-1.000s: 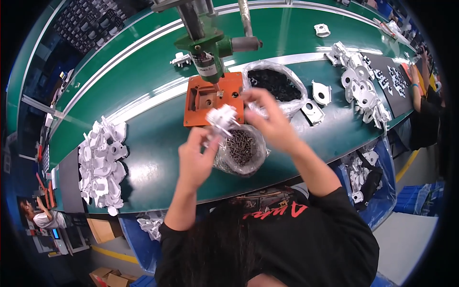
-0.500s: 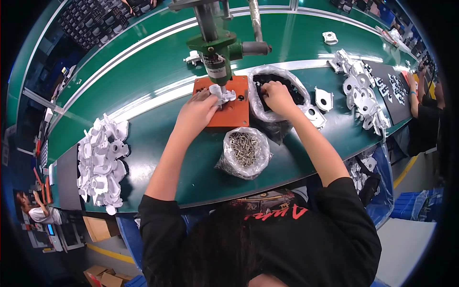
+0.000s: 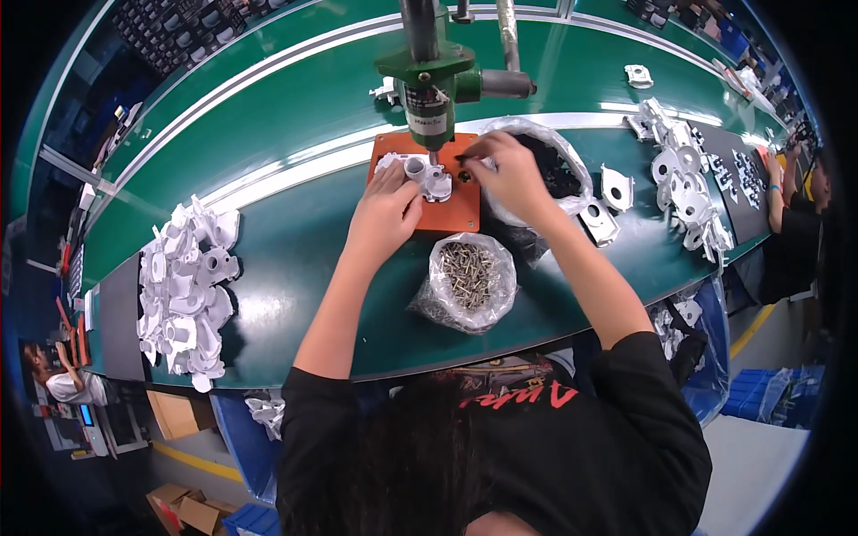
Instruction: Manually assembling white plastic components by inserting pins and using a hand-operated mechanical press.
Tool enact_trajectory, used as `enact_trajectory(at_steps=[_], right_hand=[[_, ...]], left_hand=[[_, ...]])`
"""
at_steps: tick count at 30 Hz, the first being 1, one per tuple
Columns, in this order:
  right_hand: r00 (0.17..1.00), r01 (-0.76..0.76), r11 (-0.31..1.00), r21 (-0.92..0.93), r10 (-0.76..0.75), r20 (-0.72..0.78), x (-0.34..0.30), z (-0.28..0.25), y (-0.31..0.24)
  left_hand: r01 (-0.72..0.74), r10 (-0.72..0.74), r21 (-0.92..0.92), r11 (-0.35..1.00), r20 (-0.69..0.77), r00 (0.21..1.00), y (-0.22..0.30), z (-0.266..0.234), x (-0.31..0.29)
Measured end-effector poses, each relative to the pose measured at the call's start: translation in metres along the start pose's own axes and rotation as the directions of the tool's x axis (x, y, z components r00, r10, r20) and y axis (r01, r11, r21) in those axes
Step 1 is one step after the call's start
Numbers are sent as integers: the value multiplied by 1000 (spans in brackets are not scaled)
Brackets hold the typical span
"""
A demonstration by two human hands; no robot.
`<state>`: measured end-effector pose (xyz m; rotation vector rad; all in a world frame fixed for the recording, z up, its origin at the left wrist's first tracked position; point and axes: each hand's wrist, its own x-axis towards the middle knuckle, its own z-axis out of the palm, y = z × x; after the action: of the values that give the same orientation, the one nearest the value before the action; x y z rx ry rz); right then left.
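Note:
A white plastic part (image 3: 435, 185) lies on the orange fixture block (image 3: 460, 216), below the spindle of a green press (image 3: 431, 121). My left hand (image 3: 390, 210) holds this part from its left side, fingers and thumb on it. Between the fingertips of my right hand (image 3: 513, 179) is a small black piece (image 3: 462, 159), over the right side of the block and to the right of the spindle. Just behind that hand stands a clear plastic bag (image 3: 579, 170) of black pieces.
A clear bag (image 3: 507, 299) of small metal pins stands in front of the block. White parts are heaped at left (image 3: 183, 299) and right (image 3: 684, 179). Two white parts (image 3: 617, 189) lie beside the black-piece bag. Another person (image 3: 791, 201) works at far right.
My right hand has come out of the bag and moved left to the block with a black piece. The white part now lies flatter under my left hand. The whole view has shifted slightly.

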<state>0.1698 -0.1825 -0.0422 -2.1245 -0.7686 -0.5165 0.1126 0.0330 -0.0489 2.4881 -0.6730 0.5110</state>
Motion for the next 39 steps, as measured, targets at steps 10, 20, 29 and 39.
enact_trajectory(at_steps=[10,20,29,39], right_hand=[[972,213,977,-13,-211,101,2,26,-10],[972,229,967,-111,-222,71,3,35,-14],[979,167,979,-116,-151,137,0,30,-22],[910,217,976,29,-213,357,-22,-16,-65]], left_hand=[[-20,33,65,998,-206,978,-4,8,-5],[-18,36,82,996,-222,974,-6,12,-5],[-37,52,70,997,-222,974,-6,12,-4],[-26,49,101,995,-228,972,-9,12,-8]])
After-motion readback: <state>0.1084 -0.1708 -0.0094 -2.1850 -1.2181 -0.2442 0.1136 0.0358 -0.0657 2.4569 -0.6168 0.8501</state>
